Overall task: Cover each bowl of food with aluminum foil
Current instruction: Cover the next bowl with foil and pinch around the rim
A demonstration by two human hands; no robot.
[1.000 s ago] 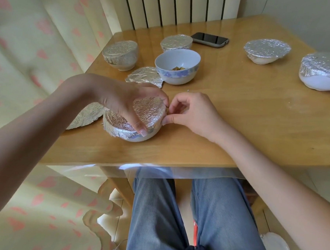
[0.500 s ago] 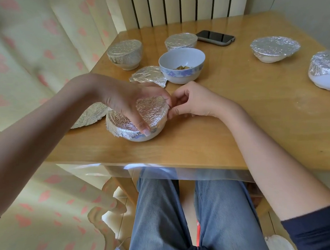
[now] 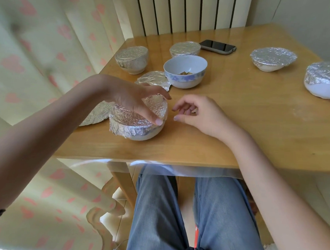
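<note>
Foil (image 3: pixel 141 116) was found wrapped over the near bowl (image 3: pixel 146 136) at the bench's (image 3: pixel 236 128) front edge. The left hand (image 3: pixel 135 100) was spread on top, fingertips touching the foil, nothing gripped. The right hand (image 3: pixel 197 113) was held just beside the bowl, loosely curled and empty. An uncovered bowl (image 3: pixel 185 71) stood behind, a loose foil sheet (image 3: pixel 153 79) beside it.
</note>
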